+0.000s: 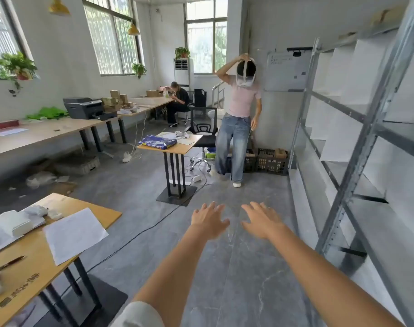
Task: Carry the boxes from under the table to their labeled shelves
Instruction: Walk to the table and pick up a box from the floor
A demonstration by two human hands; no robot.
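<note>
Both my arms reach forward over the grey floor. My left hand [208,220] is open, palm down, fingers spread, holding nothing. My right hand [261,220] is open beside it, also holding nothing. A grey metal shelf rack [356,147] runs along the right wall, its shelves backed with white sheets. A wooden table [31,263] stands at my near left, and the space under it shows only its dark legs. Flat cardboard and a grey crate [78,164] lie under the long desk [48,133] at the far left. Small cardboard boxes [115,100] sit on that desk.
A person in a pink top and jeans [239,119] walks toward me down the aisle, one hand on a headset. A small table [175,147] with an office chair [202,135] stands mid-room. Black crates [269,161] sit by the wall. A cable [140,232] crosses the floor. Another person sits at the far desk.
</note>
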